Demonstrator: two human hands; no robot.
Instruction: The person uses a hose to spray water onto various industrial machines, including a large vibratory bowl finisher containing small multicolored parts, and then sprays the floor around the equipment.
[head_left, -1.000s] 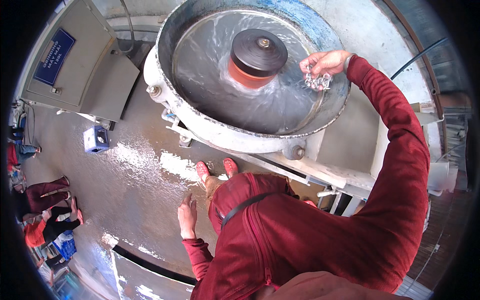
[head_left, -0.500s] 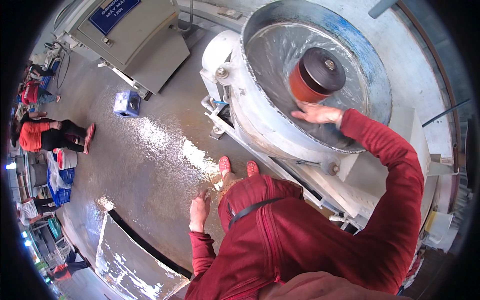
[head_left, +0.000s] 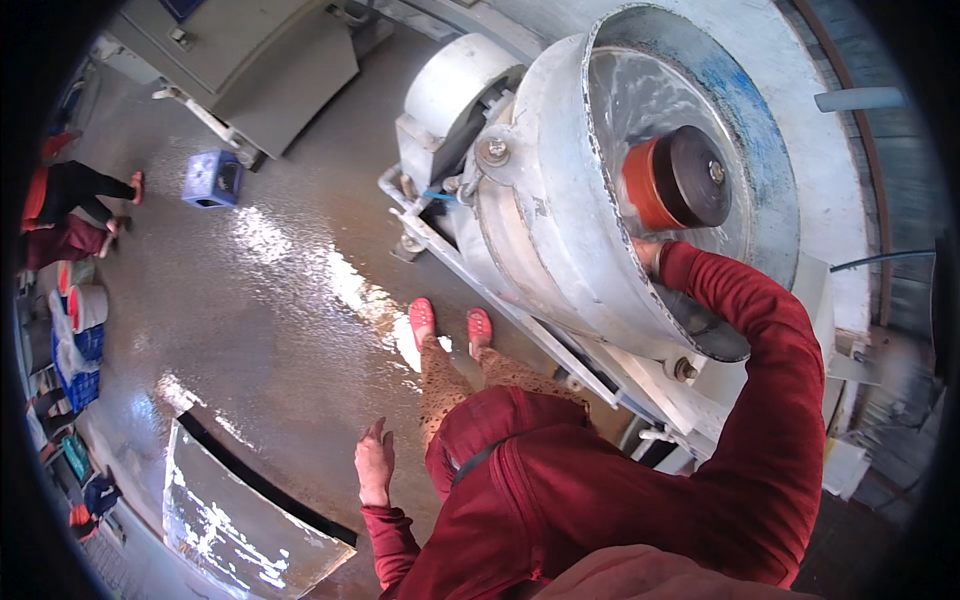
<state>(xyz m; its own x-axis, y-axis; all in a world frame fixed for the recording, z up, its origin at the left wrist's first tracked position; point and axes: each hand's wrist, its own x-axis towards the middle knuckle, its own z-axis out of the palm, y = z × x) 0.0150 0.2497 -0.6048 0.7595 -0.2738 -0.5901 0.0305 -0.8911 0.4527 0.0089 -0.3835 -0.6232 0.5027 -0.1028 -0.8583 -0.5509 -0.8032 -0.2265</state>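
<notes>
A round grey metal drum (head_left: 545,190) stands tilted at my right, its inner wall partly blue. At its middle is a hub (head_left: 655,185) with a red-brown side and a black top with a bolt. Whitish wet streaks mark the drum's floor around it. My right hand (head_left: 647,256) reaches over the near rim into the drum, just below the hub; the rim hides its fingers, so I cannot tell whether it holds anything. Low at my left side hangs my left hand (head_left: 375,466), holding nothing, its fingers loosely bent and apart.
A white motor housing (head_left: 462,85) and a metal frame (head_left: 480,285) adjoin the drum. Across the wet floor (head_left: 270,330) are a small blue-purple stool (head_left: 212,180), a grey cabinet (head_left: 270,80) and a scuffed panel (head_left: 240,520). Other people (head_left: 75,195) and blue crates (head_left: 82,365) line the left edge.
My right hand has gone lower into the drum, and its fingers are now behind the rim. The view has shifted, and the drum appears more side-on. My left hand still hangs empty.
</notes>
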